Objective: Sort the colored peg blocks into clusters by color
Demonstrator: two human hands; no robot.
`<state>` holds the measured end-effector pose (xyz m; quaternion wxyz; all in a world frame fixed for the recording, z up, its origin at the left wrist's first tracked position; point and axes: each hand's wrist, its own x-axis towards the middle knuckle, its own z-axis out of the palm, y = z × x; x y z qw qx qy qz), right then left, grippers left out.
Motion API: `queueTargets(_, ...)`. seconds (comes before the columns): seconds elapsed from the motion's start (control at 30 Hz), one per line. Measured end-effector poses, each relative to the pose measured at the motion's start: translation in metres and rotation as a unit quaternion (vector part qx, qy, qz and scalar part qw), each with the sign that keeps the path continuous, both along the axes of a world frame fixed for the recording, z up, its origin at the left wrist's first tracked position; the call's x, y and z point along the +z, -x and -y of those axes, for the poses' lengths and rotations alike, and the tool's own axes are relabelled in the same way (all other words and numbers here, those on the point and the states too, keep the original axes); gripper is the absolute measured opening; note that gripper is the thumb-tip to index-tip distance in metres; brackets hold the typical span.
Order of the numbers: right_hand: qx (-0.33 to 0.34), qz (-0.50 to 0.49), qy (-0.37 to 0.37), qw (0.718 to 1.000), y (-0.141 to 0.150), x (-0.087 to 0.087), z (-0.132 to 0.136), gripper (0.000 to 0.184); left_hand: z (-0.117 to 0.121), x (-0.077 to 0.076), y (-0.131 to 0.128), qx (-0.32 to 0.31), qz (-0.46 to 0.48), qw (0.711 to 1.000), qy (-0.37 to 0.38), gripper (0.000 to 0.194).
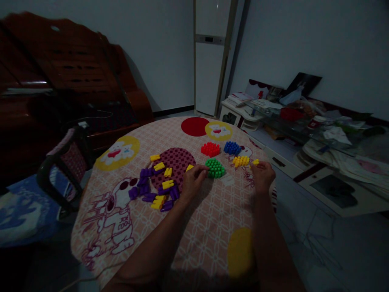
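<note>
My right hand (263, 175) pinches a small yellow block (255, 162) at the right side of the table. The block is just right of a cluster of yellow blocks (241, 161). My left hand (194, 178) has its fingers bent together beside a cluster of green blocks (215, 168); what they hold, if anything, is hidden. A yellow piece (189, 167) shows partly behind that hand's knuckles. Farther back are clusters of red blocks (210, 149) and blue blocks (232, 147). Left of my left hand lie several scattered purple blocks (144, 189) and loose yellow blocks (167, 184).
A patterned tablecloth (206, 227) covers the round table. At left stand a chair (65, 166) and a wooden sofa (75, 73). A cabinet (331, 186) piled with papers and bags is at right. A tall white unit (209, 73) stands in the corner.
</note>
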<state>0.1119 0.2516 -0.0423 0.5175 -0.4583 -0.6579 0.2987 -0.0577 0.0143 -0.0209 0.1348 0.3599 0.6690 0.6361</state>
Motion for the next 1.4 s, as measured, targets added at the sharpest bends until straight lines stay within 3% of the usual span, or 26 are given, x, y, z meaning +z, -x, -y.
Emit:
queueTargets(0.23, -0.029, 0.118, -0.032, 0.992, 0.007, -0.003, 0.004, 0.022, 0.0, -0.001, 0.001, -0.002, 0.012, 1.0, -0.004, 0.019)
queueTargets(0.77, 0.019, 0.132, -0.031, 0.991, 0.013, -0.011, -0.003, 0.029, 0.001, -0.003, 0.002, -0.007, 0.019, 1.0, -0.013, 0.021)
queueTargets(0.9, -0.034, 0.102, -0.043, 0.993, 0.009, -0.009, 0.001, 0.03, 0.004, 0.004, 0.001, -0.01, -0.043, 0.998, 0.034, 0.019)
queueTargets(1.03, -0.059, 0.067, -0.105, 0.99, 0.008, 0.0, 0.014, 0.031, 0.01, 0.019, 0.002, -0.03, -0.125, 0.986, 0.11, 0.017)
queueTargets(1.2, 0.045, 0.075, -0.171, 0.981, 0.018, 0.005, 0.038, 0.033, 0.044, 0.043, 0.03, -0.038, -0.193, 0.962, 0.192, 0.017)
queueTargets(1.33, 0.084, 0.073, -0.17, 0.979, 0.025, 0.002, 0.047, 0.034, 0.097, 0.061, 0.065, 0.128, -0.195, 0.938, 0.257, 0.024)
queueTargets(1.4, 0.088, 0.067, -0.169, 0.979, 0.026, 0.0, 0.047, 0.034, 0.121, 0.066, 0.074, 0.162, -0.197, 0.919, 0.302, 0.027)
